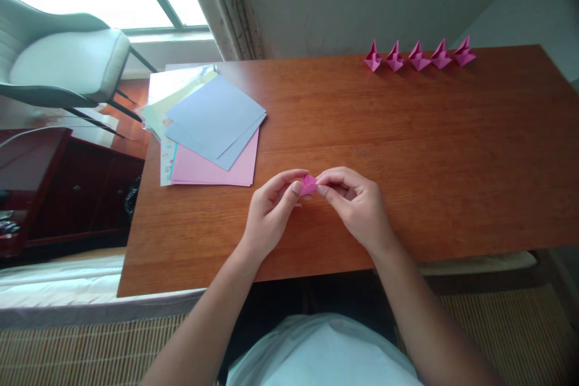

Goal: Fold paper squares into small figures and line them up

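Two hands are working at the centre of the frame. The left hand [266, 214] and the right hand [357, 205] are each pinching one small folded pink paper piece [309, 184] between thumb and fingertips, just over the wooden table [407, 151]. So little of it is showing that its long axis and heading cannot be told. Five folded pink figures [418, 55] are standing in one row at the upper right, tips pointing up-frame. One loose stack of sheets [212, 126] is lying at the upper left, with two blue sheets over one pink.
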Demonstrator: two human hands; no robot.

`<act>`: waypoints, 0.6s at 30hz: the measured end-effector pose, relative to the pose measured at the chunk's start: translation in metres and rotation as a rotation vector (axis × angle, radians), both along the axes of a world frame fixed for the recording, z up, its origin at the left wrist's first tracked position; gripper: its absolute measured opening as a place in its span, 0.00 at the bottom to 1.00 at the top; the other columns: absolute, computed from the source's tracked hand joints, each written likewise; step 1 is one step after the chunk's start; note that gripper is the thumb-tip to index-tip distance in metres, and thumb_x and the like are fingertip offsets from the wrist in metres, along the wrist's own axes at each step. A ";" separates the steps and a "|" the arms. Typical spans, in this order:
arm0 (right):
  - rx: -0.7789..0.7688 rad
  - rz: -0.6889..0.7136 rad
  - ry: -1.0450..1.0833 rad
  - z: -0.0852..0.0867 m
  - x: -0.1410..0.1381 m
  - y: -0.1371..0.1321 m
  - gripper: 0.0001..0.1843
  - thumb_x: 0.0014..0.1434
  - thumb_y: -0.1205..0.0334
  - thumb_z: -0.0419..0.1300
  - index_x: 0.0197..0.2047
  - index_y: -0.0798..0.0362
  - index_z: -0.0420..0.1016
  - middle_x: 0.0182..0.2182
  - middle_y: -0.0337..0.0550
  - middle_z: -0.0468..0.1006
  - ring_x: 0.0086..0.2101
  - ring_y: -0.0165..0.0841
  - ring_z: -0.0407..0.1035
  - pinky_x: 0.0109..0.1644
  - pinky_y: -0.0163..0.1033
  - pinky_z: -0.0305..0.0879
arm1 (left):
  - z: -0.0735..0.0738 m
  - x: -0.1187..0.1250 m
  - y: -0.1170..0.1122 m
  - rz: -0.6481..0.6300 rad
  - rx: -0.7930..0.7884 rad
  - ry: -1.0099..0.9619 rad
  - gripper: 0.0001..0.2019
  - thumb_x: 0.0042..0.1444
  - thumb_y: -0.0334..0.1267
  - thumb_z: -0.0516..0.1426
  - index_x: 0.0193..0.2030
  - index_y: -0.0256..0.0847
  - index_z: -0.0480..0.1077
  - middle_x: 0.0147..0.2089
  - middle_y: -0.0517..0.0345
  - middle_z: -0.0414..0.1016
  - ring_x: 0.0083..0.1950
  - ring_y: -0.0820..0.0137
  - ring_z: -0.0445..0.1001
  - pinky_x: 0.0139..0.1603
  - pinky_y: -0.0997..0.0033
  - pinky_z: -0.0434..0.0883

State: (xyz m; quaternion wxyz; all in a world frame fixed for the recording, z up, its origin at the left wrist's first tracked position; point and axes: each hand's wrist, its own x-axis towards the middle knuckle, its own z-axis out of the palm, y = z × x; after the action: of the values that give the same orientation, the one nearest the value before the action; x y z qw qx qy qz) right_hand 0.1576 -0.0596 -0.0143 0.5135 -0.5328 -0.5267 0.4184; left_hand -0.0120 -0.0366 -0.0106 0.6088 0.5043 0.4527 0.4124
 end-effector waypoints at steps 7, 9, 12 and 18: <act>0.361 0.065 -0.525 0.005 0.016 -0.005 0.11 0.65 0.68 0.62 0.42 0.42 0.81 0.44 0.42 0.80 0.45 0.37 0.72 0.47 0.44 0.72 | -0.003 -0.002 0.004 -0.052 -0.069 -0.076 0.16 0.56 0.41 0.68 0.49 0.38 0.78 0.44 0.49 0.85 0.42 0.65 0.83 0.41 0.69 0.80; 0.435 0.094 -0.646 0.004 0.019 -0.007 0.11 0.64 0.70 0.62 0.43 0.42 0.82 0.42 0.44 0.80 0.44 0.38 0.70 0.44 0.44 0.72 | -0.003 0.000 0.004 -0.034 -0.088 -0.098 0.14 0.56 0.40 0.68 0.47 0.37 0.78 0.40 0.51 0.84 0.38 0.66 0.82 0.41 0.69 0.80; 0.518 0.141 -0.756 0.002 0.019 -0.008 0.11 0.64 0.70 0.63 0.44 0.45 0.81 0.41 0.44 0.80 0.43 0.38 0.68 0.47 0.45 0.71 | -0.004 0.002 0.004 -0.017 -0.094 -0.124 0.12 0.55 0.39 0.69 0.43 0.36 0.78 0.37 0.53 0.84 0.35 0.69 0.82 0.39 0.71 0.79; 0.593 0.147 -0.792 -0.001 0.016 -0.006 0.09 0.63 0.72 0.64 0.44 0.50 0.81 0.40 0.45 0.81 0.43 0.38 0.67 0.48 0.44 0.72 | -0.003 0.003 0.002 -0.018 -0.099 -0.142 0.10 0.55 0.37 0.68 0.41 0.36 0.77 0.36 0.55 0.83 0.33 0.72 0.80 0.37 0.74 0.78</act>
State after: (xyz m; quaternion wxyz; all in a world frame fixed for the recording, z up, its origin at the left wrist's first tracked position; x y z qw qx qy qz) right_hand 0.1741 -0.0660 -0.0148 0.3725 -0.4434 -0.8136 0.0511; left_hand -0.0089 -0.0344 -0.0137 0.6673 0.4472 0.4236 0.4187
